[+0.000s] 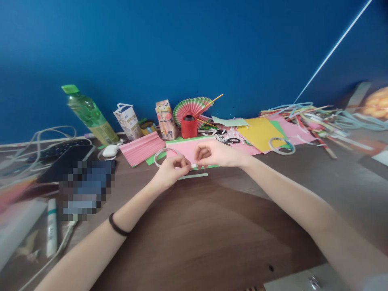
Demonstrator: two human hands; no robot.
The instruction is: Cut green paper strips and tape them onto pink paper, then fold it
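Reaching across the brown bench (pixel 194 226), the person wears a black band (pixel 118 225) on the left forearm. Farther in, a pale green strip (pixel 195 176) lies flat on the wood, on the near side of both hands. Just beyond it, the left hand (pixel 169 171) and right hand (pixel 216 153) meet at a small white piece (pixel 193 165), held in front of a pink sheet (pixel 183 146). Each grip is pinched nearly closed, thumb to finger, with the piece between the two sets of fingertips; the right hand's other fingers curl loosely. Behind the left hand lies a white ring (pixel 155 158), beside pleated pink paper (pixel 144 147). Farther back stand a red bottle (pixel 189 128) and a pink-and-green fan (pixel 188 106), before the blue wall (pixel 182 48).
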